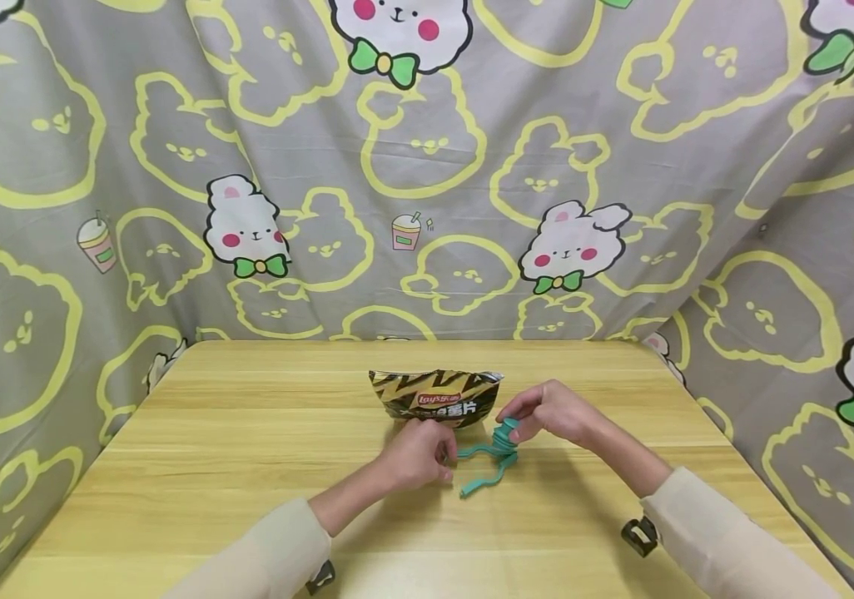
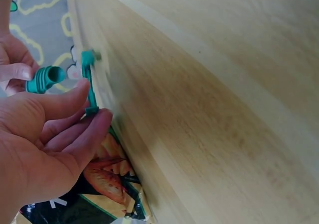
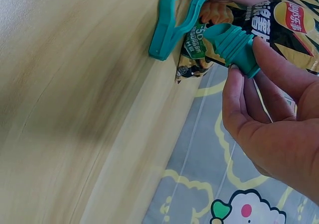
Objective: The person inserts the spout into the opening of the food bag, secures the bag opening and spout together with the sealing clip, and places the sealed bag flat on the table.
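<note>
Thumb and fingertips of my right hand (image 1: 558, 412) pinch a teal ribbed spout (image 3: 233, 47), whose round mouth shows in the left wrist view. A teal bag clip (image 3: 162, 40) has its two long arms spread in a V. My left hand (image 1: 418, 453) pinches the end of one clip arm (image 2: 91, 92); the other arm points toward the person. In the right wrist view a gap shows between spout and clip. Just behind both hands stands a black and gold Lay's chip bag (image 1: 438, 398), its lower part partly covered by the left hand.
The wooden table (image 1: 247, 416) reaches back to a grey curtain (image 1: 427, 191) with yellow outlines and cartoon rabbits, which also hangs at both sides. Dark wrist mounts (image 1: 639, 537) are fixed at the sleeves.
</note>
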{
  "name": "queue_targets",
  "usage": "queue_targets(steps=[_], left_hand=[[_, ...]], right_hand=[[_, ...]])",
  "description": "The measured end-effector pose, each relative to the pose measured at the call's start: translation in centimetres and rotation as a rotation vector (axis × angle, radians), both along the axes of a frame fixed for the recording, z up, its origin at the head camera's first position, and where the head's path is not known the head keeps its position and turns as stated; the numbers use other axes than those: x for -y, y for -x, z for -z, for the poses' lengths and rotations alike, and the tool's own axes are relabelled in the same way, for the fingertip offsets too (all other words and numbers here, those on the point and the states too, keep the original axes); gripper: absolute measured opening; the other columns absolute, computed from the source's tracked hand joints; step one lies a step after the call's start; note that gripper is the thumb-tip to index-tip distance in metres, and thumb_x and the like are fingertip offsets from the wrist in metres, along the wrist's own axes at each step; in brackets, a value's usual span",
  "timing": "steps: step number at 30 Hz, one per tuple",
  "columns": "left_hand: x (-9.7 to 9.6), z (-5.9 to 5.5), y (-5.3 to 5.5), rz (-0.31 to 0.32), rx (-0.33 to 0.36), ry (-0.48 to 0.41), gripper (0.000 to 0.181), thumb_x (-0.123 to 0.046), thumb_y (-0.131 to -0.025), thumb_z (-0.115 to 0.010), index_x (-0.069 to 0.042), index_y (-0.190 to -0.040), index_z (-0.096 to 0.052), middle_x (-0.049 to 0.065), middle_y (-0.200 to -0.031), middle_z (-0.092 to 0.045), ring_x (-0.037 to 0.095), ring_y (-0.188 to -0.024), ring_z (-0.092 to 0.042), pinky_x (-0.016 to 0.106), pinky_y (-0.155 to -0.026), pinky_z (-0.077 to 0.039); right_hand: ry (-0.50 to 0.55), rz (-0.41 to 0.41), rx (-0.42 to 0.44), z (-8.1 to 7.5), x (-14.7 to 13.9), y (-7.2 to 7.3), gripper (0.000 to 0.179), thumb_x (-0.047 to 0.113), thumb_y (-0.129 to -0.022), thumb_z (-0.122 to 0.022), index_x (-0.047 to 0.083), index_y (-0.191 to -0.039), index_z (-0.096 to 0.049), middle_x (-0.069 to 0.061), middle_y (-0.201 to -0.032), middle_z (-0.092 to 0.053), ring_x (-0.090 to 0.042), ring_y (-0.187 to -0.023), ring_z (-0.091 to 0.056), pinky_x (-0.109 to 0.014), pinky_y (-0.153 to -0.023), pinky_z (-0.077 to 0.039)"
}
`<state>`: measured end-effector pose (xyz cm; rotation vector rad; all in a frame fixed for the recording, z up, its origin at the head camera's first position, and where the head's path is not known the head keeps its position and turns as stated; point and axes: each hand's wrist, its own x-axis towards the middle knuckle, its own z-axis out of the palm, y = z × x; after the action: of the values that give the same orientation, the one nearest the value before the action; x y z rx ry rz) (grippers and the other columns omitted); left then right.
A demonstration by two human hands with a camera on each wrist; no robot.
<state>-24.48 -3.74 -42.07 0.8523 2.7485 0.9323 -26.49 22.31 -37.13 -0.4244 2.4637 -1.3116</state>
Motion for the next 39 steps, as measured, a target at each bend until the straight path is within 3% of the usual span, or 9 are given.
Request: queue_targets(steps=[9,17,22,27,31,36,39], left_hand=[[0.3,-0.4,0.0,0.022,-0.022,0.013,0.017,-0.008,-0.077,-0.087,-0.008,-0.091,-0.077,-0.002,-0.081,-0.074,0.002,-0.069,-0.062,0.016,-0.067,-0.052],[0.6,-2.5,-0.1,0.047,-0.032,-0.007,0.017,-0.012,-0.084,-0.082,-0.004,-0.098,-0.077,0.002,-0.087,-0.077,0.005,-0.076,-0.068,0.017,-0.07,-0.054],[0.7,-4.6,-0.4,0.078,-0.068,0.013,0.015,-0.014,-0.088,-0.08,-0.007,-0.101,-0.077,0.001,-0.089,-0.078,0.005,-0.077,-0.07,0.018,-0.071,-0.055],[0.5,-7.9,-1.0,0.105,-0.162,0.022,0.013,-0.013,-0.091,-0.077,-0.008,-0.103,-0.077,0.005,-0.094,-0.079,0.014,-0.085,-0.075,0.024,-0.073,-0.058],[0.1,-10.3,-1.2,0.112,-0.212,0.009,0.015,-0.013,-0.093,-0.074,-0.005,-0.106,-0.076,0.005,-0.089,-0.078,0.012,-0.077,-0.073,0.025,-0.07,-0.058],[-0.2,-12.3,-1.3,0.106,-0.265,-0.039,0.015,-0.013,-0.094,-0.073,-0.005,-0.107,-0.075,0.004,-0.088,-0.078,0.007,-0.071,-0.07,0.023,-0.068,-0.057],[-0.3,-13.1,-1.2,0.083,-0.337,-0.088,0.011,-0.012,-0.094,-0.072,-0.005,-0.103,-0.075,0.005,-0.087,-0.078,0.009,-0.071,-0.071,0.024,-0.068,-0.058]], right_hand=[[-0.009,0.004,-0.009,0.1,-0.1,0.1,0.028,0.007,-0.079,-0.082,0.001,-0.106,-0.078,-0.008,-0.101,-0.077,-0.017,-0.093,-0.068,-0.032,-0.084,-0.056],[-0.008,0.011,-0.006,0.0,-0.2,0.2,0.027,0.007,-0.079,-0.082,0.002,-0.105,-0.078,-0.008,-0.099,-0.077,-0.017,-0.091,-0.069,-0.032,-0.084,-0.057],[-0.001,0.009,0.003,-0.2,-0.2,0.2,0.028,0.007,-0.079,-0.082,0.0,-0.106,-0.078,-0.008,-0.096,-0.077,-0.017,-0.09,-0.069,-0.034,-0.085,-0.056],[0.003,0.025,0.007,-0.7,-0.1,0.1,0.028,0.006,-0.079,-0.083,-0.001,-0.106,-0.078,-0.007,-0.094,-0.077,-0.017,-0.086,-0.067,-0.032,-0.08,-0.057],[0.006,0.037,-0.001,-1.0,-0.3,0.1,0.028,0.006,-0.079,-0.083,-0.001,-0.106,-0.078,-0.007,-0.092,-0.076,-0.017,-0.085,-0.065,-0.036,-0.079,-0.058],[0.009,0.032,0.009,-1.2,-0.4,0.1,0.028,0.007,-0.08,-0.082,0.0,-0.107,-0.077,-0.008,-0.094,-0.076,-0.017,-0.085,-0.065,-0.038,-0.08,-0.059],[0.0,0.026,0.012,-1.4,-0.4,0.2,0.028,0.007,-0.081,-0.082,0.0,-0.107,-0.077,-0.008,-0.095,-0.076,-0.017,-0.086,-0.066,-0.038,-0.081,-0.059]])
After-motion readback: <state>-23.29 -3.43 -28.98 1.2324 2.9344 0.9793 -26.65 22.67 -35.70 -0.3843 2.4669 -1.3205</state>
